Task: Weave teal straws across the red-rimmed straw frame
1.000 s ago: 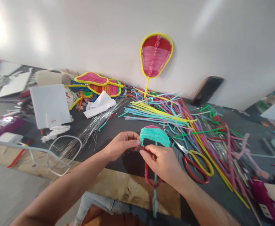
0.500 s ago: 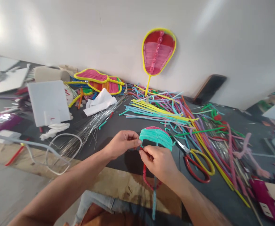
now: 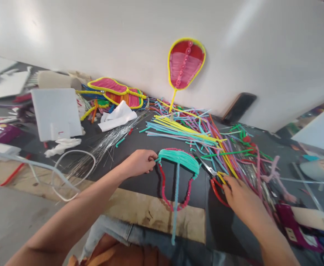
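In front of me is a fan-shaped pipe-cleaner piece [image 3: 178, 159], its top wrapped in turquoise and its lower outline a crimson twisted loop. A blue-grey stem [image 3: 175, 199] runs down its middle past the loop. My left hand [image 3: 143, 162] is closed at the piece's left corner, pinching a turquoise pipe-cleaner end. At the right, my right hand [image 3: 241, 197] has its fingers curled on the handles of scissors [image 3: 217, 192], one yellow loop and one red. The scissors lie on the dark table with blades toward the piece; the fingertips are partly hidden.
Behind lie bundled yellow and blue pipe cleaners [image 3: 178, 129] and silver wires [image 3: 103, 144]. A finished yellow-rimmed fan [image 3: 186, 64] stands against the white wall. A phone [image 3: 239, 107] leans there too. Purple glue guns [image 3: 297, 225] sit at both sides; a white cable [image 3: 59, 173] loops left.
My right hand has left the piece's left corner and moved right to the scissors. My left hand stays at that corner, slightly further left. The crimson loop is now uncovered.
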The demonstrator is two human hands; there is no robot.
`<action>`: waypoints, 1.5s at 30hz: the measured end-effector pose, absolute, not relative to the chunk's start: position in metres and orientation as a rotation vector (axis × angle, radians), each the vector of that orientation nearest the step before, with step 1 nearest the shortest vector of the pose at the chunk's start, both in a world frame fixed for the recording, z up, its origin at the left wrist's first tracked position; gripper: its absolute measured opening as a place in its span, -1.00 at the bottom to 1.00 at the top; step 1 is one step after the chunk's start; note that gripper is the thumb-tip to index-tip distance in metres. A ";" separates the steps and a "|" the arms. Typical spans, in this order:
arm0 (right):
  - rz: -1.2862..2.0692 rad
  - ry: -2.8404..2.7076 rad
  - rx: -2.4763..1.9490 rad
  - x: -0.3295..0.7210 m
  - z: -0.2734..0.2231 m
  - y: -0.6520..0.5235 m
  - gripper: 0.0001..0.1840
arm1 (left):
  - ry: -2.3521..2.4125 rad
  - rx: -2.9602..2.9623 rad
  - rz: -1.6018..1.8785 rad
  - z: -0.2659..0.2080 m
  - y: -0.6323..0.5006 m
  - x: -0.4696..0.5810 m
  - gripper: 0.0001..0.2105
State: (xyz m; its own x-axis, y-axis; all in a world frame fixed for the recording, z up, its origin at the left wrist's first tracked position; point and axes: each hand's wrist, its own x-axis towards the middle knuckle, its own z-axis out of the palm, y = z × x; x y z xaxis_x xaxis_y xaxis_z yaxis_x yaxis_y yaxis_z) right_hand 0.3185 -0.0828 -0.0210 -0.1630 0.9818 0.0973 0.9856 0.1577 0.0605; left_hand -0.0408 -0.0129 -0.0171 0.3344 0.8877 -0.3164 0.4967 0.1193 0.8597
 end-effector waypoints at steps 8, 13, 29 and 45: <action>0.148 -2.330 -1.998 0.323 -0.024 -0.084 -0.53 | 1.317 1.608 0.460 -0.016 -0.013 -0.041 -0.84; 0.262 -2.259 -2.037 0.324 -0.022 -0.085 -0.52 | 1.314 1.574 0.470 -0.019 -0.013 -0.040 -0.83; 0.162 -2.237 -2.230 0.308 0.000 -0.081 -0.41 | 0.603 0.540 0.853 0.012 -0.024 -0.030 -0.78; 0.812 -2.014 -1.864 0.278 0.009 -0.095 -0.44 | 0.486 0.676 0.929 0.017 -0.026 -0.041 -0.57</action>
